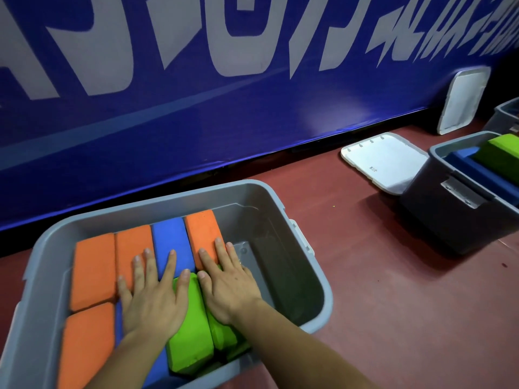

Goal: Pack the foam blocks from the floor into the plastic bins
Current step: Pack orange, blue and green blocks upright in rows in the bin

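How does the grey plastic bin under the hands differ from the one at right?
The near grey plastic bin holds orange foam blocks among blue and green, right end bare; the right grey plastic bin shows only a blue foam block and a green foam block. The left hand and right hand press flat in the near bin, not the right bin. Both are lidless.

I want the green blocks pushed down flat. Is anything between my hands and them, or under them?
Nothing visible: the left hand and right hand lie flat on the green blocks and their neighbours in the grey bin. What lies beneath the green blocks is hidden.
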The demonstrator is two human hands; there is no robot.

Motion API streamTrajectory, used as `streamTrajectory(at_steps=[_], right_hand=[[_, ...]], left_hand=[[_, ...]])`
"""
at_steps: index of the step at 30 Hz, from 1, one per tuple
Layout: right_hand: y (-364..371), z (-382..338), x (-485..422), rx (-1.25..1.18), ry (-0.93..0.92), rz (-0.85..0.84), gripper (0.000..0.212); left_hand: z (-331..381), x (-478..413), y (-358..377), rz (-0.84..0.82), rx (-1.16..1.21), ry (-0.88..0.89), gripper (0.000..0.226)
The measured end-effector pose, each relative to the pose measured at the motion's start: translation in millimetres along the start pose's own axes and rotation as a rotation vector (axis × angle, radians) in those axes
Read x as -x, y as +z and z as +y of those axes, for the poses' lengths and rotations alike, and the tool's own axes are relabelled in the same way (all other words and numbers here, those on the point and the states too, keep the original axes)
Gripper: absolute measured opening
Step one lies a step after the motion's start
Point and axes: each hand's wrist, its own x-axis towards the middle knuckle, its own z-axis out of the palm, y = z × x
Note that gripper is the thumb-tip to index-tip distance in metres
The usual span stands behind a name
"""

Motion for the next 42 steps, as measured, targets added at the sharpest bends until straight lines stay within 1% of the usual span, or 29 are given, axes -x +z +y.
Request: streamTrajectory(at_steps=[5,9,14,16,19,23,25,27,28,32,35,38,40,42], right_hand=[[1.9,1.2,-11.3,0.012,0.01,-0.005,0.061],[5.0,0.0,-6.4,0.032,0.001,-0.003,0.062],[4.3,-0.6,-6.2,0.043,-0.007,0.004,0.062],[4.0,-0.2,-7.1,0.035,-0.008,0.003,0.062],[2.9,0.8,-7.0,0.041,0.003,-0.018,0.062],[-2.1,-1.7,-9.4,0.09,0.024,-0.078,0.063],[-6.8,-3.2,-6.1,0.117,0.037,-0.103,0.063],[-11.8,-9.3,-2.5,0.159,0.038,-0.108,0.062],[-12.9,-13.6,0.2,0.166,0.041,-0.103,0.062],[-10.2,-64.7,9.4,0.127,-0.047,-0.041,0.06],[1.1,-120.7,12.8,0.098,-0.165,0.021,0.068],[17.5,-179.4,18.8,0.035,-0.278,0.043,0.059],[31.5,-218.4,26.6,0.004,-0.363,0.034,0.058],[45.9,-249.6,36.0,-0.001,-0.431,0.014,0.058]], left_hand=[[-0.4,-6.7,-0.3,0.029,0.023,0.007,0.089],[-7.1,-5.2,4.6,0.026,0.031,0.063,0.093],[-12.1,-5.9,9.3,0.011,0.017,0.098,0.089],[-11.3,-6.2,9.0,0.035,0.034,0.097,0.091],[-9.6,-3.8,6.1,0.03,0.03,0.117,0.098],[-10.8,-8.7,-2.6,-0.06,0.057,0.124,0.108],[-17.9,-7.7,-9.2,-0.106,0.121,0.152,0.117],[-30.9,-0.6,-20.6,-0.098,0.178,0.143,0.121],[-37.4,5.3,-25.9,-0.071,0.174,0.135,0.119],[-76.4,37.6,-50.9,0.076,0.117,0.028,0.093],[-117.7,58.2,-64.6,0.152,0.104,-0.073,0.08],[-165.4,83.9,-76.4,0.214,0.092,-0.157,0.075],[-199.2,104.6,-83.7,0.243,0.082,-0.233,0.077],[-228.1,122.5,-87.1,0.234,0.071,-0.318,0.083]])
